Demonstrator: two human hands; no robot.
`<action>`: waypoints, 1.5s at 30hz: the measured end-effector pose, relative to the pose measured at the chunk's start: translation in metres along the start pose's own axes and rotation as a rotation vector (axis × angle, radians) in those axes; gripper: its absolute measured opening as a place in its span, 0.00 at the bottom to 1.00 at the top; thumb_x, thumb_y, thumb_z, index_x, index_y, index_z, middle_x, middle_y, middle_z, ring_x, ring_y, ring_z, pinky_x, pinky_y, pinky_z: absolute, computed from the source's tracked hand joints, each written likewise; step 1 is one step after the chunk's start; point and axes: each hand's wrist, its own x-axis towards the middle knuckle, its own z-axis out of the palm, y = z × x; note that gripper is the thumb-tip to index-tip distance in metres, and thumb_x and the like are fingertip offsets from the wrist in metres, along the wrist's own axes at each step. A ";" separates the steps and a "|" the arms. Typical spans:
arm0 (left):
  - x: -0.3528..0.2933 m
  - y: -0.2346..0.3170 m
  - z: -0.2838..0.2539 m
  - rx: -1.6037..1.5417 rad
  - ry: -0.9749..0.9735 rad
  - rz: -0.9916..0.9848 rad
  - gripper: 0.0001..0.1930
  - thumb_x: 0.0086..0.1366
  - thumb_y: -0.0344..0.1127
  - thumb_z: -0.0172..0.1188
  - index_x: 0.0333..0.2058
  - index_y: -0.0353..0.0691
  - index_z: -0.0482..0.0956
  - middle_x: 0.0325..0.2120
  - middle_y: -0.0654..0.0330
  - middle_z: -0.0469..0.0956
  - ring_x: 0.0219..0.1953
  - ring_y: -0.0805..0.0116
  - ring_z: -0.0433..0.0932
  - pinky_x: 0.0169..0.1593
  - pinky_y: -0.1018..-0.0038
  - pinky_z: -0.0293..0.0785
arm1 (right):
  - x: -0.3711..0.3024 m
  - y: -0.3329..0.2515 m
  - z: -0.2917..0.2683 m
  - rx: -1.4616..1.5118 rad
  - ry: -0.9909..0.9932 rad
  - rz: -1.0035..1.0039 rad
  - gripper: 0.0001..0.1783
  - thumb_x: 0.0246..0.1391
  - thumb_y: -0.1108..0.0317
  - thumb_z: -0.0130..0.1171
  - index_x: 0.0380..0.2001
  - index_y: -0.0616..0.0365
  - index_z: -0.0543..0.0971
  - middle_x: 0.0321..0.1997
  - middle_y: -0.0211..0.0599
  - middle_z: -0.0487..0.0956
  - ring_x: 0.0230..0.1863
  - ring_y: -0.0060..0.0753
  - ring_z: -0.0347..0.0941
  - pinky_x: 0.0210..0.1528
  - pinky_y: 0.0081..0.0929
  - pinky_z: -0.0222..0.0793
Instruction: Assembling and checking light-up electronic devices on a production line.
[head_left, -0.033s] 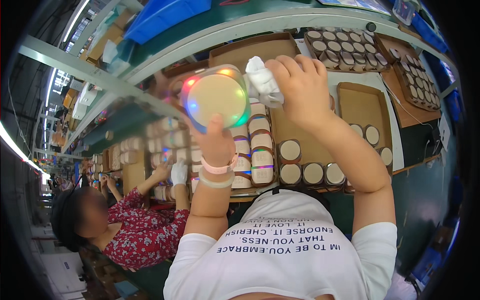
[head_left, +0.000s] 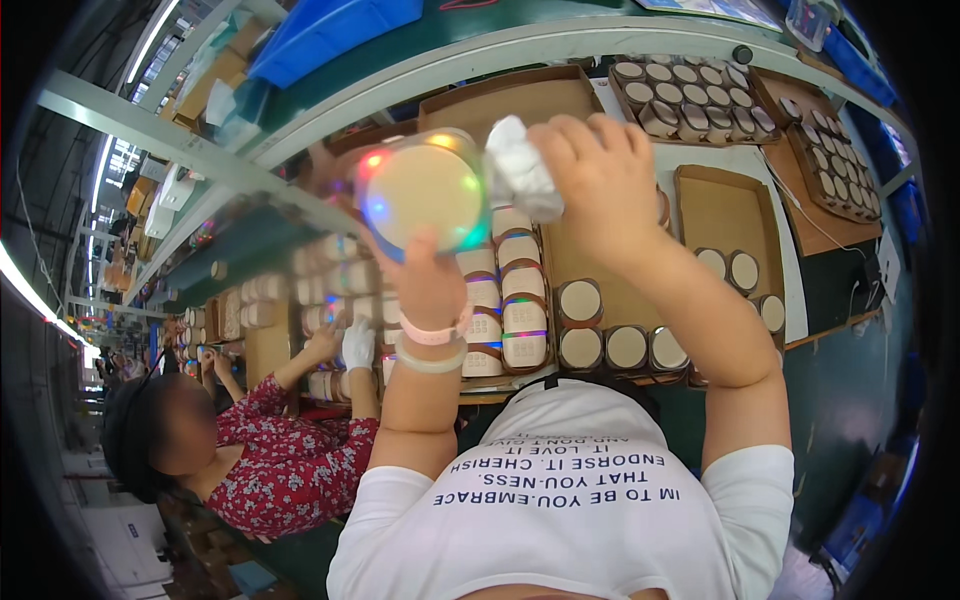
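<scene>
My left hand (head_left: 430,285), with a pink watch band and a pale bangle at its wrist, is closed on a light-up device (head_left: 424,196). The device has a round beige face in a rounded clear rim glowing red, yellow, green and blue. Just to its right, my right hand (head_left: 600,180) grips a crumpled white cloth (head_left: 522,168). The cloth's left edge is close beside the device's rim; I cannot tell whether they touch. Below, rows of similar devices (head_left: 524,312) stand in a tray, some with lit bands.
A cardboard tray (head_left: 580,250) to the right holds several round-faced devices along its near edge; another tray (head_left: 728,205) is beside it. Fuller trays (head_left: 690,95) stand farther back. A metal shelf rail (head_left: 480,65) crosses above. At left, a co-worker (head_left: 270,450) in red floral reaches among devices.
The lit device in my left hand has shifted slightly left and tilted. The white cloth has turned a little in my right hand and shows a broader, crumpled side.
</scene>
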 end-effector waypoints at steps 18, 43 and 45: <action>-0.003 0.017 -0.002 -0.517 -0.185 -0.539 0.30 0.56 0.49 0.52 0.56 0.43 0.62 0.51 0.55 0.67 0.51 0.55 0.70 0.51 0.55 0.70 | -0.024 0.017 0.024 1.036 -0.323 0.488 0.48 0.23 0.71 0.69 0.56 0.55 0.62 0.48 0.38 0.72 0.51 0.29 0.69 0.53 0.29 0.63; -0.015 -0.005 -0.002 0.132 -0.013 0.035 0.26 0.56 0.38 0.54 0.53 0.36 0.62 0.47 0.54 0.68 0.50 0.60 0.69 0.51 0.63 0.69 | -0.015 0.006 0.003 0.049 0.098 -0.040 0.28 0.31 0.73 0.60 0.43 0.51 0.71 0.45 0.31 0.72 0.47 0.41 0.65 0.49 0.40 0.55; -0.017 -0.006 0.004 0.112 0.004 0.097 0.26 0.56 0.39 0.54 0.53 0.36 0.62 0.47 0.54 0.68 0.48 0.60 0.70 0.50 0.64 0.70 | -0.010 0.006 0.004 0.051 0.090 -0.018 0.29 0.30 0.71 0.63 0.43 0.51 0.71 0.45 0.32 0.72 0.46 0.42 0.65 0.48 0.40 0.56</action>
